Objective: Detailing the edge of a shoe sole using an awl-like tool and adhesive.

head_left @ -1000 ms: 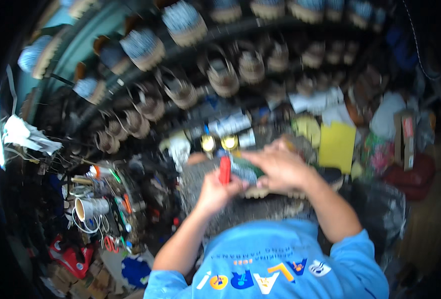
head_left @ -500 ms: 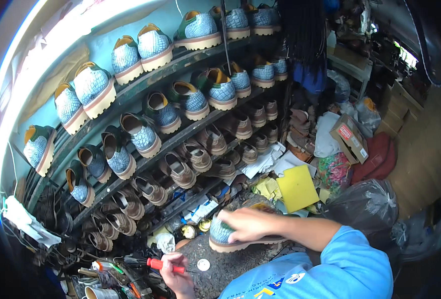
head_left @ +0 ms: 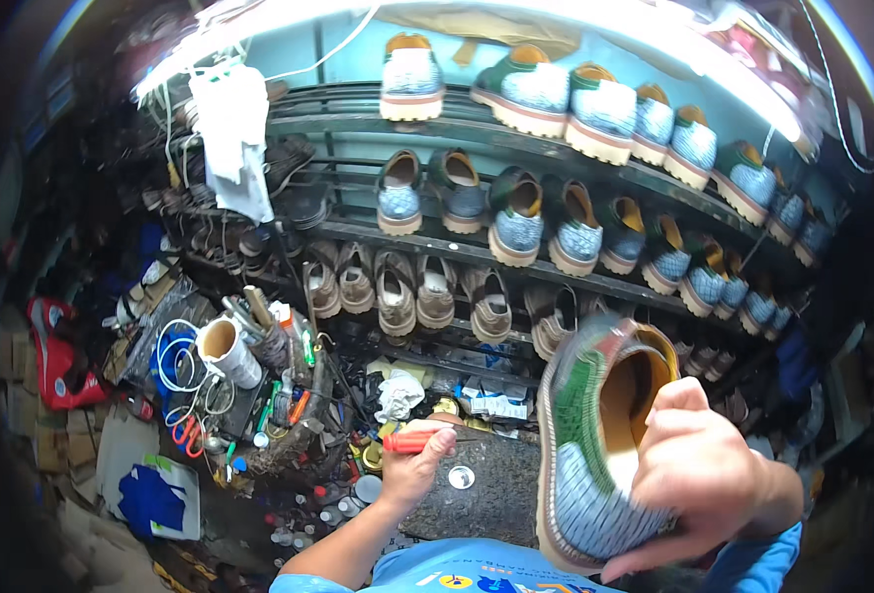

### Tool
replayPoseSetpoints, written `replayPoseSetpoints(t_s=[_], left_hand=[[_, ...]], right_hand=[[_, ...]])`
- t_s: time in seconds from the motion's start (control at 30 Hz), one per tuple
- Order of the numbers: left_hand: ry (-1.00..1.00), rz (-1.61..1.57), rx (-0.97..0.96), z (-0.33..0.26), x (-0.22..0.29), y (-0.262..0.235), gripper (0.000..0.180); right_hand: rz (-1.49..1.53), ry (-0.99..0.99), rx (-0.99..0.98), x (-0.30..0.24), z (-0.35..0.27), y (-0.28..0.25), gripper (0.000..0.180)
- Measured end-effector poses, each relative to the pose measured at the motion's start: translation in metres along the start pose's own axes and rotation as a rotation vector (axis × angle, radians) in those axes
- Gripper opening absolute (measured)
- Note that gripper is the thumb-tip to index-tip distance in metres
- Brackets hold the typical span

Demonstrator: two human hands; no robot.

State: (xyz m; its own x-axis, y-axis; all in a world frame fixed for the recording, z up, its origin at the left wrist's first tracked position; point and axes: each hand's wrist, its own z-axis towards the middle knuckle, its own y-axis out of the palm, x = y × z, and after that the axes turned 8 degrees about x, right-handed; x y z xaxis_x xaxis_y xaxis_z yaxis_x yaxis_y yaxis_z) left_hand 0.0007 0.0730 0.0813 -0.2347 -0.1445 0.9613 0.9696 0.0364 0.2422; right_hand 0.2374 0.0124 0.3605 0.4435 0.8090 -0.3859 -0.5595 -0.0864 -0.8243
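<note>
Since the earlier frame, the shoe (head_left: 595, 445) has risen from the workbench (head_left: 486, 489) and now sits high at the right, blurred, its opening facing the person. Right hand (head_left: 699, 474) is closed around its heel end, thumb at the rim. Left hand (head_left: 415, 465) is curled shut on a red-handled tool (head_left: 412, 440), low over the bench. Rows of shoes fill the shelves (head_left: 516, 257) behind. Judging from this, a firm grip and a steadier shoe would suit close inspection.

Left hand (head_left: 412, 466) fisted low — right hand (head_left: 699, 474) raised, clasping.
</note>
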Motion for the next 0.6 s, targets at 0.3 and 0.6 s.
replayPoseSetpoints(t_s=[0.3,0.6], left_hand=[[-0.193,-0.116,0.240,-0.038,-0.020,-0.069,0.021],[-0.149,-0.077,0.266,-0.046,-0.025,-0.113,0.025]], right_hand=[[-0.254,-0.657,0.069,0.024,0.158,0.035,0.030],[-0.399,-0.586,0.290,0.105,0.320,0.059,0.049]])
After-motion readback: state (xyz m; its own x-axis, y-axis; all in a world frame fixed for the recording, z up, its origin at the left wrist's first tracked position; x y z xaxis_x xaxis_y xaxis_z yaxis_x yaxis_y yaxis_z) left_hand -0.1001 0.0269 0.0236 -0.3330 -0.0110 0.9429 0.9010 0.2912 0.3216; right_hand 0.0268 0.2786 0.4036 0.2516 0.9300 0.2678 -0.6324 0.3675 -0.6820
